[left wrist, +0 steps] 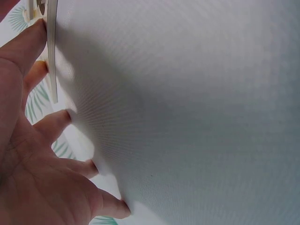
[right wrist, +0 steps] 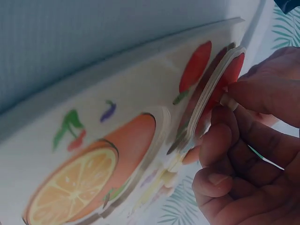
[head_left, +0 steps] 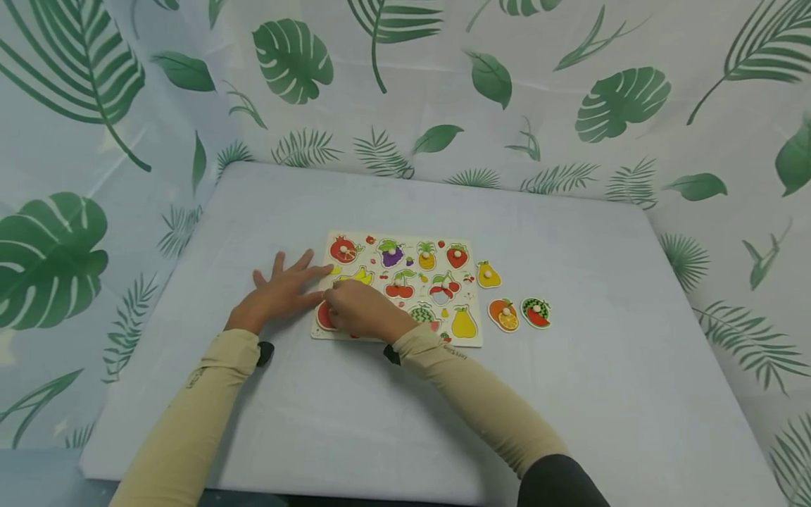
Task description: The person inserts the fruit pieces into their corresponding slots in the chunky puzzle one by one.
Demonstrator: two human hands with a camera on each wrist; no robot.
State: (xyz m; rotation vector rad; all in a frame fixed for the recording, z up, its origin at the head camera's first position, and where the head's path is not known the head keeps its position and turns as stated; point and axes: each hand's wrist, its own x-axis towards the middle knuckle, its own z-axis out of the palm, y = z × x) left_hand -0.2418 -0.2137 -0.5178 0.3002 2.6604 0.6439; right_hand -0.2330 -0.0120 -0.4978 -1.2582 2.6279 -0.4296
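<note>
A wooden fruit puzzle board (head_left: 412, 246) lies on the table. Over its lower left part, my right hand (head_left: 362, 308) pinches the small knob of a red fruit puzzle piece (right wrist: 213, 101) between thumb and forefinger. The right wrist view has that piece tilted against its recess, one edge raised. Beside it on the board is a printed orange (right wrist: 93, 180) in a recess without a piece. My left hand (head_left: 281, 294) spreads its fingers at the board's left edge; thumb and forefinger touch the board, while the other fingertips rest on the table.
Right of the board lie three loose knobbed pieces: a pear (head_left: 488, 275), an orange (head_left: 503, 315) and a watermelon (head_left: 536, 313). Pieces such as the grapes (head_left: 391, 253) and strawberry (head_left: 457, 256) sit in the board. A white cloth covers the table (head_left: 589, 394); leaf-patterned curtains stand behind.
</note>
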